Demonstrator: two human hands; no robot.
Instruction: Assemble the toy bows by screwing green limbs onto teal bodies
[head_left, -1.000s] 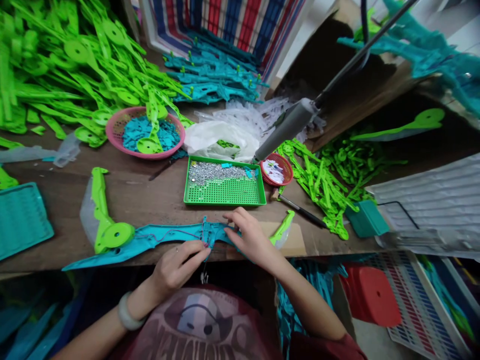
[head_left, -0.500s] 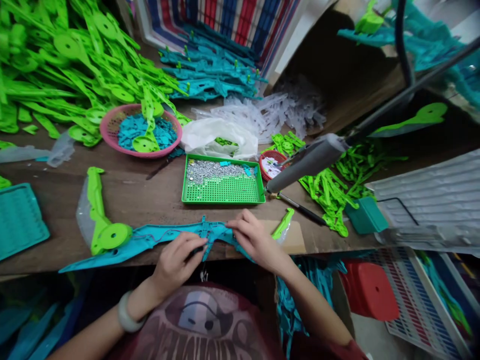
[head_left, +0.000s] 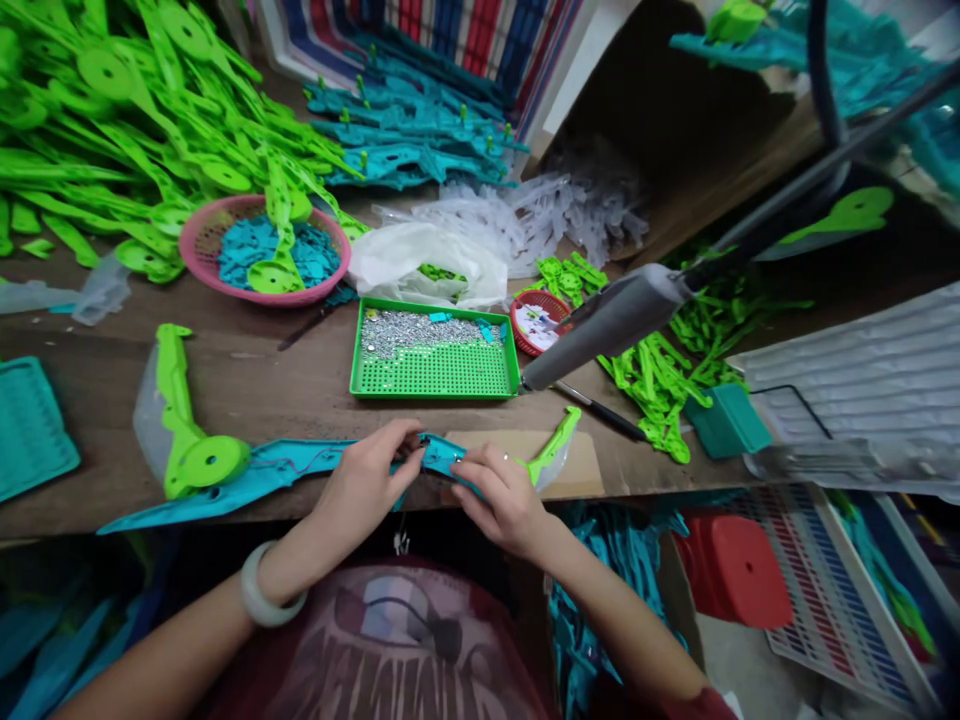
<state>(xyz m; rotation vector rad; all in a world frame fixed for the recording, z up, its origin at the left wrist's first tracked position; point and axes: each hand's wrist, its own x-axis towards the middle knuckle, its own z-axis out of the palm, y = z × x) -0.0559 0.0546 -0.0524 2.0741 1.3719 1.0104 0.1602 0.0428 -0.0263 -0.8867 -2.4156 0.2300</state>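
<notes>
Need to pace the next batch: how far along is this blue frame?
Looks done: large green arm set at the left end of the blue frame, reddish wire laid along it. In hand: the left hand and right hand work near its middle. Probably left: covering its open inside.

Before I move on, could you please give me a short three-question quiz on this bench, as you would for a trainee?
1. True or false: both the left hand and the right hand are at the long blue part.
2. Multiple choice: where is the pale bangle worn?
A) On the right wrist
B) On the left wrist
C) On both wrists
3. Fill in the colour: the heap of small silvery pieces lies in the ____ tray.

Key: 1. True; 2. B; 3. green
</notes>
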